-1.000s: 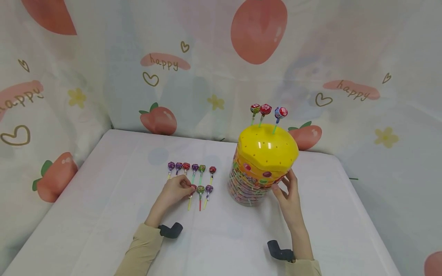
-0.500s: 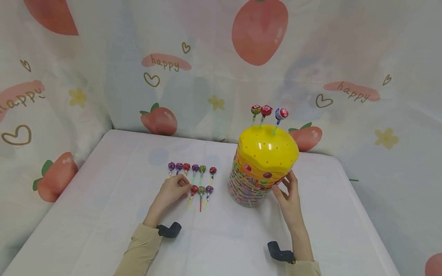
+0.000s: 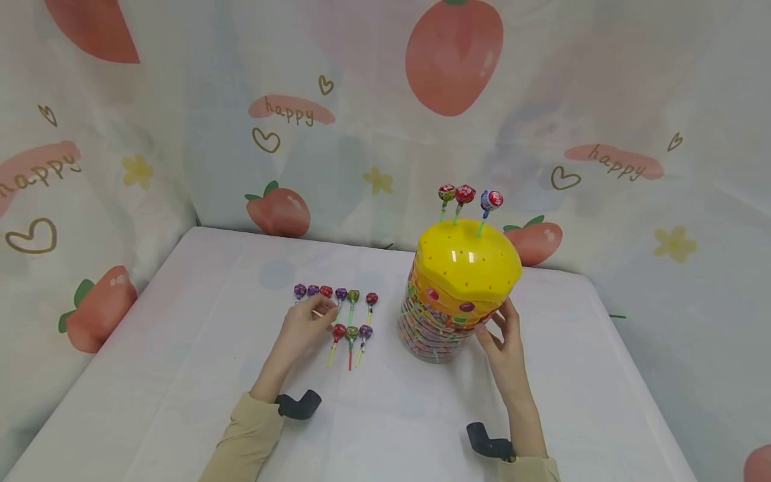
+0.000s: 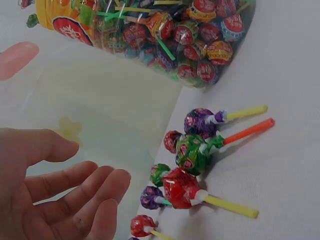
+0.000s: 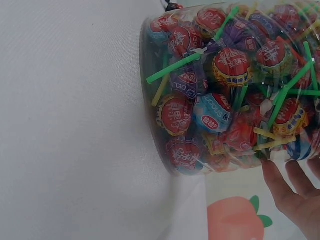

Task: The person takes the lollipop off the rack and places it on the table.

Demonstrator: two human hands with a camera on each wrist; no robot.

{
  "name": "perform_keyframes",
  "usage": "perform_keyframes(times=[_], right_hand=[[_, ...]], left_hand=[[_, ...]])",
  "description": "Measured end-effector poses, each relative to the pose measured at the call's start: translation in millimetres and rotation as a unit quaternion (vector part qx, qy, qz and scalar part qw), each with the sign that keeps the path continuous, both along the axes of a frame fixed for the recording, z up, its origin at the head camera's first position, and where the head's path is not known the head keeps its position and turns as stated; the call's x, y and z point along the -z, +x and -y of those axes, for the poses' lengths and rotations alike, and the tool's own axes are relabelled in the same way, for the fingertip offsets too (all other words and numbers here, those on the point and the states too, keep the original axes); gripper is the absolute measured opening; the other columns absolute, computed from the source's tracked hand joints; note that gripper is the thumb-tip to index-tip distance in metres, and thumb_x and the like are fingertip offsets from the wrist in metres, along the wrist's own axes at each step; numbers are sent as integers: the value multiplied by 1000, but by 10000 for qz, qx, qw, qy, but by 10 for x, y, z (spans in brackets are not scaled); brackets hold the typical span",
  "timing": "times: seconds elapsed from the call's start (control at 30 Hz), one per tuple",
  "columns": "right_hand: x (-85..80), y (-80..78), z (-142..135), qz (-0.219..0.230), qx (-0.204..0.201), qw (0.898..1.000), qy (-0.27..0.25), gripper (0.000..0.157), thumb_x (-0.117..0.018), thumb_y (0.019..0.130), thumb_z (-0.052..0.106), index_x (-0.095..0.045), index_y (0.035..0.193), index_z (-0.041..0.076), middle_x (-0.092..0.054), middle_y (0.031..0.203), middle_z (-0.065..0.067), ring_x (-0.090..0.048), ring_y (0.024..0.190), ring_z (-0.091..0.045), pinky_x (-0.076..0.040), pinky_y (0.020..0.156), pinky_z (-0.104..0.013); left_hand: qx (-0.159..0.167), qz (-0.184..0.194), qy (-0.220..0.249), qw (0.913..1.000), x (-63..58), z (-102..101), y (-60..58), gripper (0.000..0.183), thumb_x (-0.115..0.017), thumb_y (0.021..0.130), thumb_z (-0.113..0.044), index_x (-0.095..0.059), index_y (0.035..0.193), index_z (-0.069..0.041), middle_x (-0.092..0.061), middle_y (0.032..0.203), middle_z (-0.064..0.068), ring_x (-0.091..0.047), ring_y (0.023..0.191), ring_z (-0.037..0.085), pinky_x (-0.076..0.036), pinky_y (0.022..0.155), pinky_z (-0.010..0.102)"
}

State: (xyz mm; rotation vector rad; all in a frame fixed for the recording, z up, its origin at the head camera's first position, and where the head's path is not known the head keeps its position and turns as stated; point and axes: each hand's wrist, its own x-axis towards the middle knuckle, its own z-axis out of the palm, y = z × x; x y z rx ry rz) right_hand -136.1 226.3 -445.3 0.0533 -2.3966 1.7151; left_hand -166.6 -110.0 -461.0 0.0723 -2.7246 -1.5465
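Note:
My left hand (image 3: 306,323) hovers over the left side of the laid-out lollipops, fingers loosely bent and nothing between them, as the left wrist view confirms. Closest to it in the front row is a red lollipop (image 3: 338,333) with a yellow stick; a green lollipop (image 3: 352,332) and a purple lollipop (image 3: 365,331) lie beside it. A clear candy jar (image 3: 435,335) full of wrapped lollipops stands to the right, under a yellow lid (image 3: 470,258). My right hand (image 3: 504,345) rests its fairly straight fingers and thumb against the jar's right side.
Three lollipops stand upright in the lid's holes, among them a blue lollipop (image 3: 491,200). Behind the front row lies a longer row, including a dark red lollipop (image 3: 371,299); my left hand covers some of its sticks. A patterned cloth (image 3: 373,134) hangs behind the white table (image 3: 199,321).
My left hand has left the red front-row lollipop and moved slightly up and back. That lollipop now shows uncovered. My right hand and the jar stay in place.

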Motion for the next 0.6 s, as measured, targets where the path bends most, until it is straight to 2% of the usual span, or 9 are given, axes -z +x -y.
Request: perform_keyframes(times=[0.2,0.33,0.5,0.53,0.6], right_hand=[[-8,12,0,13,5,10000,-43,71,-55,97,15,-14,153,32,-22,157,1,-28,138,-18,-34,104,-26],[-23,16,3,-19,0,10000,-37,71,-55,97,15,-15,153,32,-22,156,1,-28,139,-19,-34,103,-24],[-17,11,5,-110,-51,9999,-37,71,-54,96,14,-15,153,32,-23,156,0,-28,139,-21,-35,101,-19],[-14,11,4,-112,-54,9999,-38,71,-54,96,14,-15,153,32,-23,157,0,-28,139,-21,-34,101,-20],[-14,17,3,-102,-58,9999,-45,71,-54,96,14,-15,153,32,-22,157,-1,-28,140,-22,-34,103,-23]], left_hand=[[64,-350,518,9980,-124,-87,49,15,-64,92,-20,-66,102,-8,-69,91,9,-67,74,25,-46,60,24],[244,-744,957,9923,-226,-154,87,17,-63,93,-16,-65,103,-3,-70,91,14,-69,75,28,-47,56,21],[321,-1045,1253,9861,-355,-260,96,14,-62,93,-15,-66,103,-6,-70,92,14,-69,74,22,-44,52,21],[320,-1111,1275,9851,-342,-280,75,13,-62,93,-16,-66,103,-8,-70,91,12,-69,74,19,-44,53,21],[317,-1136,1353,9838,-402,-334,66,12,-63,93,-17,-66,102,-11,-70,90,10,-68,74,17,-42,52,22]])
